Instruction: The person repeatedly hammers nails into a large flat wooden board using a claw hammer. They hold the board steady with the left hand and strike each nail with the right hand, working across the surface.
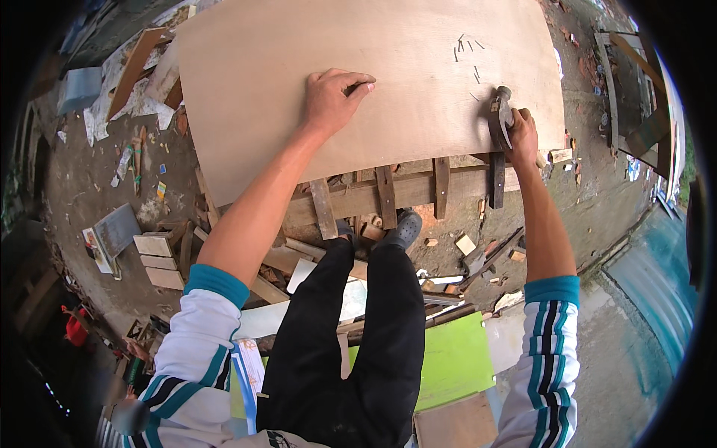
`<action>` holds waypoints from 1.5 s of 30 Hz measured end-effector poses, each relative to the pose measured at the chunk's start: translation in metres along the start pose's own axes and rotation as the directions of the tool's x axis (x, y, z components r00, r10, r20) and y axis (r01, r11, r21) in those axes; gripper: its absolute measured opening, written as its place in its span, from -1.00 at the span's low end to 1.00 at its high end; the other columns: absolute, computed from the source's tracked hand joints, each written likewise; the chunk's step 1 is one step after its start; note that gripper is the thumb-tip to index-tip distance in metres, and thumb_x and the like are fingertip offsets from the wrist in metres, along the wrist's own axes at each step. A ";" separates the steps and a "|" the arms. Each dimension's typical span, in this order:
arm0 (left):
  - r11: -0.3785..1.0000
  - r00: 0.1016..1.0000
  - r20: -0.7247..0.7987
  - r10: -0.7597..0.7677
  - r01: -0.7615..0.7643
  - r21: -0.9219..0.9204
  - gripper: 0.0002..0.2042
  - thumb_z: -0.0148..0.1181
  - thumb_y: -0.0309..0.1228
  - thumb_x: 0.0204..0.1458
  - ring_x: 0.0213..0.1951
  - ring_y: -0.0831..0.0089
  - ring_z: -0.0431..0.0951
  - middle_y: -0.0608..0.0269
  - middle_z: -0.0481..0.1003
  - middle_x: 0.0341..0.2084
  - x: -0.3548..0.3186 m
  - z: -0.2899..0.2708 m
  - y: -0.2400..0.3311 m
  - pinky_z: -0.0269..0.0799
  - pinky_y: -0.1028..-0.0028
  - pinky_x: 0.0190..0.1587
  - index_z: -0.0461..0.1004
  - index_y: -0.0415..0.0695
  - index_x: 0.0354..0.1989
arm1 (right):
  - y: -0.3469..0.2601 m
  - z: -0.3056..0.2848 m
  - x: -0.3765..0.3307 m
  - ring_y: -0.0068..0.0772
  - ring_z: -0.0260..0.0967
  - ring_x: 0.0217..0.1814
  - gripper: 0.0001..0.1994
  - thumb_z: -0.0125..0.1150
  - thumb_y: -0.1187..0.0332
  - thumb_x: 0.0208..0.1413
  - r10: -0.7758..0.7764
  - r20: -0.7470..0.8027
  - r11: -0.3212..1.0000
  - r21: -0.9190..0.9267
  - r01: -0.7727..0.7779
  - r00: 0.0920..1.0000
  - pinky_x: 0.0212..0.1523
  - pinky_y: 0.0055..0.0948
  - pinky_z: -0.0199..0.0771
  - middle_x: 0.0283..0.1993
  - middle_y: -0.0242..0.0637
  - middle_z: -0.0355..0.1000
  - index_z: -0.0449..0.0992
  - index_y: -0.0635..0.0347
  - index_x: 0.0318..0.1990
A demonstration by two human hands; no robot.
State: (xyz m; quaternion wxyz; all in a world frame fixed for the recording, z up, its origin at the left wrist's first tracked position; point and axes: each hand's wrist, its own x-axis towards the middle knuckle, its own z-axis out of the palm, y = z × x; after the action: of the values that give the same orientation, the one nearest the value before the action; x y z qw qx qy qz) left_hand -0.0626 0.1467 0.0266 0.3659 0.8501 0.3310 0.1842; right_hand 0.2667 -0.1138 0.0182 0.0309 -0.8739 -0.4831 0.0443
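Note:
A broad sheet of pale plywood [418, 104] lies in front of me on a frame of wooden slats [386, 196]. Over its middle, my left hand [332, 103] is closed in a pinch, thumb and forefinger together; whatever may be between the fingertips is too small to make out. At the sheet's right side, my right hand [524, 140] grips a claw hammer [500, 119], its metal head close to the board. Several loose nails [468, 45] are scattered on the plywood, up and left of the hammer.
Wood scraps [464, 244] litter the ground around my feet. Beneath my legs is a bright green panel [457, 358]. Small wooden blocks [158, 261] are stacked at the left, near a grey-blue panel [117, 229]. A teal-streaked sheet [657, 276] lies at the right.

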 end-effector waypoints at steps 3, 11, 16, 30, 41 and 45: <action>1.000 0.999 -0.043 -0.006 0.006 0.003 -0.82 0.26 -0.17 0.18 -0.08 0.49 0.54 0.47 0.67 -0.31 0.000 0.008 -0.004 0.19 0.35 0.14 0.72 0.10 -0.21 | -0.001 -0.001 0.001 0.07 0.43 -0.01 -0.78 0.32 0.41 0.08 -0.005 -0.002 1.000 -0.007 0.005 1.000 -0.04 -0.06 0.48 -0.12 -0.12 0.43 0.52 0.16 -0.12; 0.995 0.992 -0.107 0.060 -0.052 0.080 -0.81 0.24 -0.18 0.19 -0.06 0.45 0.51 0.44 0.66 -0.28 0.032 0.007 -0.027 0.18 0.33 0.17 0.69 0.08 -0.15 | 0.003 0.003 0.000 0.10 0.42 -0.01 -0.66 0.43 0.46 -0.11 -0.027 -0.006 0.999 0.031 0.027 1.000 -0.04 -0.04 0.48 -0.11 -0.11 0.41 0.51 0.12 -0.12; 0.993 0.990 -0.115 0.079 -0.068 0.097 -0.81 0.23 -0.17 0.20 -0.05 0.44 0.49 0.46 0.65 -0.31 0.036 0.011 -0.031 0.17 0.33 0.17 0.68 0.09 -0.14 | 0.007 0.008 0.002 0.09 0.41 -0.01 -0.62 0.44 0.51 -0.17 -0.014 -0.014 0.999 0.032 0.014 1.000 -0.04 -0.04 0.48 -0.11 -0.11 0.41 0.49 0.11 -0.13; 0.963 0.969 -0.143 0.203 -0.172 0.206 -0.80 0.18 -0.20 0.24 0.10 0.45 0.42 0.43 0.62 -0.19 0.046 0.008 -0.032 0.16 0.30 0.23 0.67 0.10 -0.08 | 0.004 0.005 0.001 0.09 0.40 -0.02 -0.68 0.37 0.52 -0.07 0.005 0.016 0.999 0.035 -0.006 1.000 -0.03 -0.07 0.45 -0.13 -0.09 0.40 0.51 0.17 -0.11; 0.990 0.988 -0.150 0.039 -0.018 0.137 -0.83 0.27 -0.14 0.17 0.04 0.39 0.42 0.42 0.60 -0.14 0.044 0.012 -0.036 0.21 0.33 0.19 0.71 0.17 -0.18 | 0.003 0.001 0.002 0.10 0.41 -0.08 -0.79 0.32 0.40 0.02 -0.052 -0.006 0.996 0.075 0.052 0.999 -0.05 -0.05 0.45 -0.18 -0.08 0.41 0.52 0.19 -0.17; 0.989 0.984 -0.174 0.040 -0.015 0.144 -0.83 0.28 -0.16 0.17 0.03 0.41 0.43 0.42 0.60 -0.15 0.044 0.012 -0.032 0.22 0.33 0.18 0.72 0.16 -0.16 | 0.003 0.002 0.002 0.10 0.41 -0.08 -0.79 0.34 0.40 0.01 -0.040 -0.014 0.997 0.071 0.041 0.999 -0.06 -0.05 0.45 -0.18 -0.08 0.41 0.52 0.17 -0.18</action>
State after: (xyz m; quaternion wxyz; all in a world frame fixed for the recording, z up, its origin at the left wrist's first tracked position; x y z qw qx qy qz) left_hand -0.0389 0.1879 -0.0021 0.2712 0.8587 0.3627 0.2398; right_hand 0.2697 -0.1133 0.0154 0.0660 -0.8626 -0.4985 0.0552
